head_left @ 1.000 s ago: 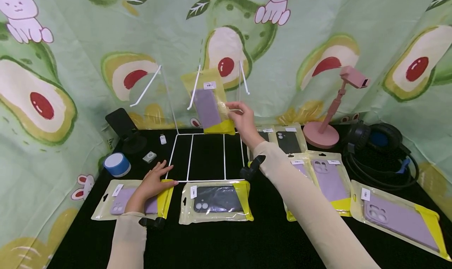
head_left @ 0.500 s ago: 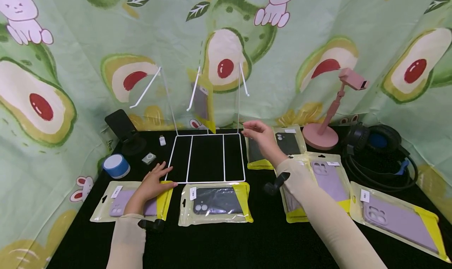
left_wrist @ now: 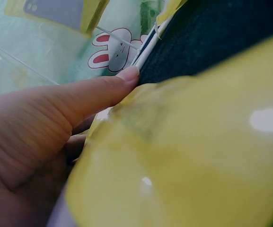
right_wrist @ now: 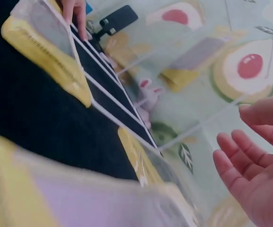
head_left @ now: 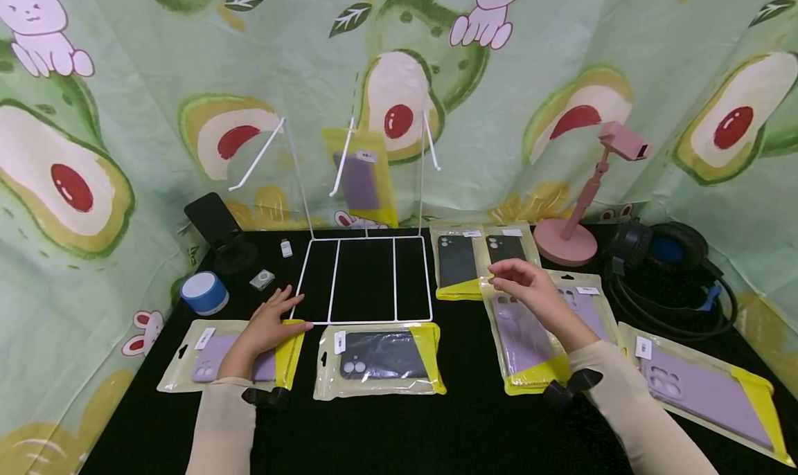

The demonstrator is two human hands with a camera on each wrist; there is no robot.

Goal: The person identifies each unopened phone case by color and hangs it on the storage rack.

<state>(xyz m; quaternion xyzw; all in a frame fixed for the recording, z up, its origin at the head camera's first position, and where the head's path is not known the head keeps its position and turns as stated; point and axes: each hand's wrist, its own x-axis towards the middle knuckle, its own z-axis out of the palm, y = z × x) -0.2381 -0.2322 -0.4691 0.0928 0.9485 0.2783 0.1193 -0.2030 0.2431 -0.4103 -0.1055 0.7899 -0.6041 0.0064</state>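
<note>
A white wire display rack (head_left: pixel 395 281) stands at the middle, three prongs at its top. From the middle prong hangs a yellow-edged pouch with a lilac phone case (head_left: pixel 360 183). My left hand (head_left: pixel 264 333) lies with fingers extended at the rack's front left corner, over another pouched lilac phone case (head_left: pixel 208 361). In the left wrist view its thumb (left_wrist: pixel 98 94) reaches the white wire beside yellow film. My right hand (head_left: pixel 533 291), fingers loosely bent and holding nothing, hovers above the lilac-case pouches (head_left: pixel 520 336) on the right; the right wrist view shows its fingers apart.
A pouched black phone case (head_left: pixel 385 356) lies before the rack; two more black ones (head_left: pixel 457 260) lie behind right. Another lilac pouch (head_left: pixel 711 399) is at far right. Around them are a pink stand (head_left: pixel 567 239), headphones (head_left: pixel 667 246), a black phone stand (head_left: pixel 218 226) and a blue round speaker (head_left: pixel 204 293).
My right hand has let go of the hanging lilac phone case pouch and moved right and down toward the pouches. The hanging pouch has swung and turned. The left hand has stayed put.
</note>
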